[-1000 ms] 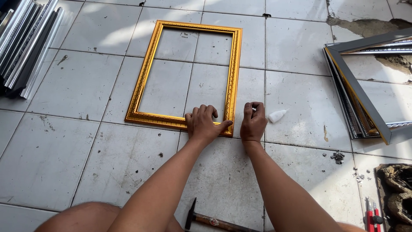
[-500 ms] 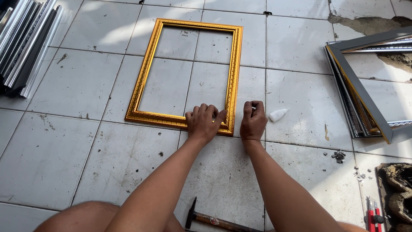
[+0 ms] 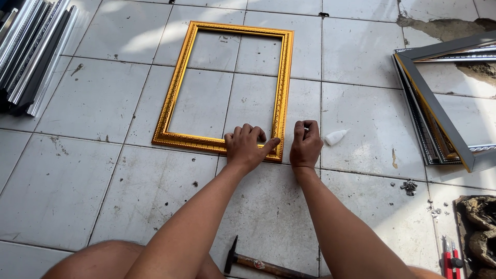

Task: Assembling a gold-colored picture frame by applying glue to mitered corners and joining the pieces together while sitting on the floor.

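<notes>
Starting at the far left, we see a bundle of silver and dark frame mouldings [image 3: 31,51] lying on the tiled floor [image 3: 93,175], well apart from our hands. Next comes the gold picture frame [image 3: 178,85], flat on the tiles with its long sides running away from us and its near right corner just under our fingers. Our left hand [image 3: 247,147] rests spread on that corner, fingers over the near rail and thumb stretched along it toward the right; it presses down flat and does not close around anything. Just beside it, our right hand [image 3: 306,144] sits with the fingers curled loosely inward against the outer edge of the corner; we cannot tell whether it pinches something small. Compared with a second ago, very little has shifted: both hands sit at the same corner and the frame lies where it lay, so we judge the corner is being held steady, not moved. Right of the right hand lies a small white glue bottle [image 3: 336,137], near but not touching. Near our knees a hammer [image 3: 258,263] lies on the floor. Further right lies a stack of grey and gold frames [image 3: 439,119]
</notes>
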